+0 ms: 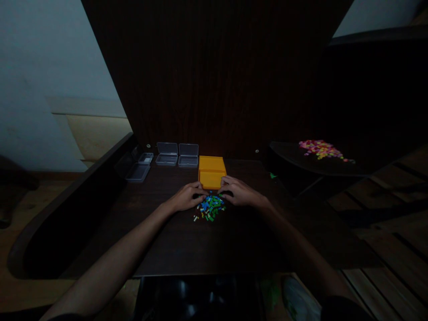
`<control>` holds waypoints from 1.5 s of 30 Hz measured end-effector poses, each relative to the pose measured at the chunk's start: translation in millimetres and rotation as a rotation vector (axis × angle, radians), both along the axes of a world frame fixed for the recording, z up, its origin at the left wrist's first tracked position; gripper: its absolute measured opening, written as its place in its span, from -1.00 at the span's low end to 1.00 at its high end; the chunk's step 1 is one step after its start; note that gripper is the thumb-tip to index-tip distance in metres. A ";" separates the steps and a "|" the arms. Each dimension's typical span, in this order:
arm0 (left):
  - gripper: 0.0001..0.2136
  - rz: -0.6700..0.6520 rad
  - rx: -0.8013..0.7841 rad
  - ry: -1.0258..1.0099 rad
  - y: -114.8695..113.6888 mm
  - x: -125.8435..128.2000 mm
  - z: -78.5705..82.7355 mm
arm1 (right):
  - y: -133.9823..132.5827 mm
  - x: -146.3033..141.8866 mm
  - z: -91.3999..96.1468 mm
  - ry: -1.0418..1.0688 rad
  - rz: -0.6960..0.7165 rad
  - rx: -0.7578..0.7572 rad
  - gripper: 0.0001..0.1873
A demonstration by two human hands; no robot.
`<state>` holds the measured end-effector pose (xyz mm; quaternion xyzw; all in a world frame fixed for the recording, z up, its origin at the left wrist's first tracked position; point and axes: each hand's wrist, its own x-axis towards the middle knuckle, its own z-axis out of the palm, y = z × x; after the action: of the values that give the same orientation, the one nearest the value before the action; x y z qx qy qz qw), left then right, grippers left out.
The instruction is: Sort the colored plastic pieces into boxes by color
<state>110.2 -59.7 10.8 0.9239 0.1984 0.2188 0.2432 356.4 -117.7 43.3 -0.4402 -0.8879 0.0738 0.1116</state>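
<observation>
A small heap of tiny plastic bricks (211, 207), mostly green and blue with some white and yellow ones, lies on the dark table. At the heap's upper left edge, my left hand (187, 196) has its thumb and fingers curled towards each other. Opposite it, my right hand (240, 192) is bent in a similar pinch at the upper right edge, with a bit of green by its fingertips. Whatever either hand holds is too small and dark to make out. Directly behind the heap stands an open yellow box (211, 164), its lid tilted back; my right fingers overlap its front corner.
Two open clear plastic boxes (167, 159) stand left of the yellow box, and further clear cases (138, 172) lie by the left side panel (67, 214). Pink and yellow pieces (321, 149) are heaped on a shelf at right. A tall dark panel (214, 80) rises behind.
</observation>
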 end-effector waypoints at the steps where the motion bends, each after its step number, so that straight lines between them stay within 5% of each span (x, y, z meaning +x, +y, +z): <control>1: -0.76 -0.004 -0.005 0.002 -0.2 0.2 0.5 | 0.4 0.3 -0.2 0.001 0.006 0.001 -0.80; 45: -0.73 0.206 -0.349 -0.338 6.6 2.1 -0.8 | -2.6 -5.2 2.0 -0.006 0.011 -0.030 -0.90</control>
<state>112.3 -53.1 9.9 0.7933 0.2826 0.3562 0.4049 351.1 -120.3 45.3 -0.4374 -0.8893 0.0864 0.1017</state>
